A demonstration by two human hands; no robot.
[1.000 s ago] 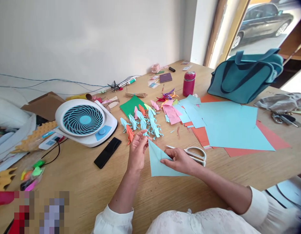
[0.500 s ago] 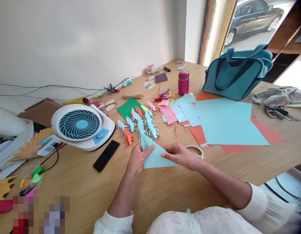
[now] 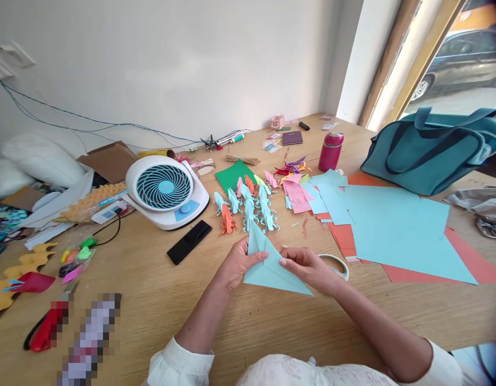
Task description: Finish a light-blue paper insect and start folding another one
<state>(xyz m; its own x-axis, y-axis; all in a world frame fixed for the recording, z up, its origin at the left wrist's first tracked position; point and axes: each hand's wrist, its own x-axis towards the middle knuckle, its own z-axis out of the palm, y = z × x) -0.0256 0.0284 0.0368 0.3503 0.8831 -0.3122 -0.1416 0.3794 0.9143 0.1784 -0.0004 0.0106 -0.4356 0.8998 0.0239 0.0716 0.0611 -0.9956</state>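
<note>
A folded sheet of light blue paper (image 3: 272,277) is held between both hands above the near part of the table, its narrow point facing away from me. My left hand (image 3: 238,264) grips its left edge, thumb on top. On the right edge, my right hand (image 3: 306,268) pinches the paper between thumb and fingers. Just beyond the paper's tip stand several folded light blue paper figures (image 3: 250,206), with an orange folded figure (image 3: 227,219) at their left. White-handled scissors (image 3: 337,265) lie partly hidden behind my right hand.
Large light blue sheets (image 3: 400,230) lie over orange sheets (image 3: 473,257) at right. A teal bag (image 3: 428,153) and a pink bottle (image 3: 331,151) stand behind them. A white fan (image 3: 163,187) and a black phone (image 3: 189,242) are at left, with red-handled scissors (image 3: 50,324) nearer.
My view has swung left, so everything sits farther right. Both hands still hold the light blue paper; my right hand has slid slightly along its edge, and more of its lower right corner shows.
</note>
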